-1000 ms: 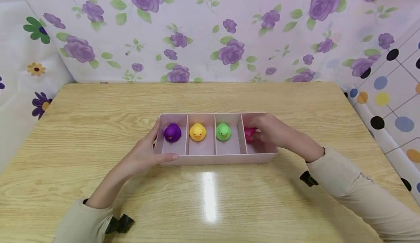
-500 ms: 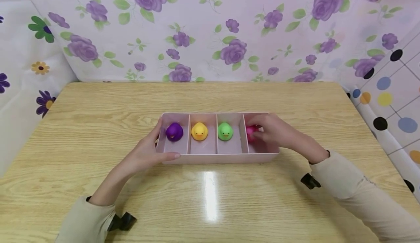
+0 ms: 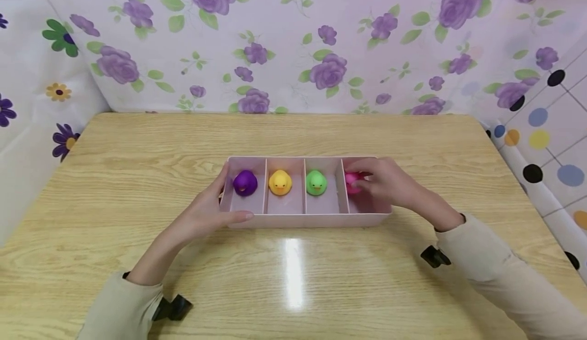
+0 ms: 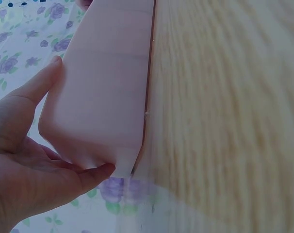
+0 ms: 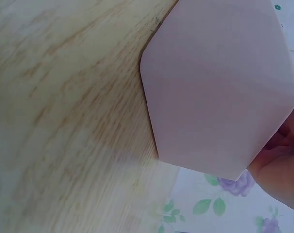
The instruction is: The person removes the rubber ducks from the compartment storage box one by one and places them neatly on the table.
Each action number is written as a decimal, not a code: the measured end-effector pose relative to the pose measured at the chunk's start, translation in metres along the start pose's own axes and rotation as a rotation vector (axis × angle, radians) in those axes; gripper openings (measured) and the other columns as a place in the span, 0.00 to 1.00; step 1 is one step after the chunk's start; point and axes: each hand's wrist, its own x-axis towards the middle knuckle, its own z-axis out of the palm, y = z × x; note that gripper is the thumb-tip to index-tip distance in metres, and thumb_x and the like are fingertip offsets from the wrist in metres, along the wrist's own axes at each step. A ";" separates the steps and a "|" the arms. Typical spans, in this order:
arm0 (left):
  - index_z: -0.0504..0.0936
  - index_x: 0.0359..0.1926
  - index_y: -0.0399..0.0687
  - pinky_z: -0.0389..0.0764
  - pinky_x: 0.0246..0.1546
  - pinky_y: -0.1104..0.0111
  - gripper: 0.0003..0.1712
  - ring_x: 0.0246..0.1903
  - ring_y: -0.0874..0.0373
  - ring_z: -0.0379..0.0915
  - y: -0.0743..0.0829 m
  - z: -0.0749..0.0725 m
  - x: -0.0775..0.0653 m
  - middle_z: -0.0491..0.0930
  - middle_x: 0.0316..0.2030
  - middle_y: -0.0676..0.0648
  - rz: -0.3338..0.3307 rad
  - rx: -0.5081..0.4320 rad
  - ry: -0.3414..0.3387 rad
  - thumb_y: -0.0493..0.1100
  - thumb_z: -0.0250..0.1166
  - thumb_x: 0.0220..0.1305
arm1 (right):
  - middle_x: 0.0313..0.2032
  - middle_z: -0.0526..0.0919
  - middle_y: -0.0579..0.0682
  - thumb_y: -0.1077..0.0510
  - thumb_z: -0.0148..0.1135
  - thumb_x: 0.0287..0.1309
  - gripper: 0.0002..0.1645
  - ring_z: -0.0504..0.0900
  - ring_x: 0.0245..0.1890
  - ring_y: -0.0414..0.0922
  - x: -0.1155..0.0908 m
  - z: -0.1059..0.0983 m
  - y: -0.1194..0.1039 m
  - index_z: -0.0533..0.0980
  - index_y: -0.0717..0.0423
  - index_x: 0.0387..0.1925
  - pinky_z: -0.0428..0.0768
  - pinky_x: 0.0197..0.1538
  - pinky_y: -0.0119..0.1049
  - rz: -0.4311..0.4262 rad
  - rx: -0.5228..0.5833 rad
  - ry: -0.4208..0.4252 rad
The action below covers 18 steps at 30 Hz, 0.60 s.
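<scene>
Head view: vivid pink toy (image 3: 351,182), partly hidden, pinched by right hand (image 3: 386,179); pale box (image 3: 307,221) gripped by left hand (image 3: 208,212).

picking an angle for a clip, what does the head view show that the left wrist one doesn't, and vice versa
Only the head view: the purple duck, yellow duck, green duck and pink duck inside the box.
Only the left wrist view: a fingertip low on the box's outer end.
Both: the left hand, box, wood-grain table and flowered cloth.
</scene>
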 end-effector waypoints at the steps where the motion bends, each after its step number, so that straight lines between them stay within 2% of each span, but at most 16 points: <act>1: 0.30 0.76 0.47 0.53 0.64 0.41 0.70 0.70 0.34 0.42 0.000 0.000 0.000 0.44 0.72 0.29 0.001 0.001 0.000 0.56 0.74 0.52 | 0.38 0.85 0.57 0.75 0.67 0.50 0.12 0.83 0.38 0.50 -0.001 0.000 0.000 0.82 0.67 0.40 0.83 0.42 0.45 0.002 0.008 0.004; 10: 0.30 0.76 0.47 0.51 0.64 0.41 0.70 0.70 0.35 0.42 -0.001 0.000 0.000 0.44 0.72 0.30 -0.009 -0.008 0.001 0.55 0.74 0.51 | 0.42 0.85 0.59 0.74 0.69 0.49 0.17 0.83 0.42 0.52 -0.005 -0.005 0.001 0.82 0.67 0.44 0.82 0.43 0.47 0.063 0.093 0.001; 18: 0.30 0.76 0.47 0.52 0.64 0.41 0.70 0.70 0.34 0.43 0.000 0.000 0.000 0.44 0.72 0.29 -0.010 -0.006 0.000 0.56 0.74 0.51 | 0.47 0.83 0.60 0.74 0.65 0.53 0.18 0.82 0.47 0.53 -0.008 -0.010 -0.003 0.81 0.66 0.48 0.81 0.45 0.47 0.112 0.161 0.001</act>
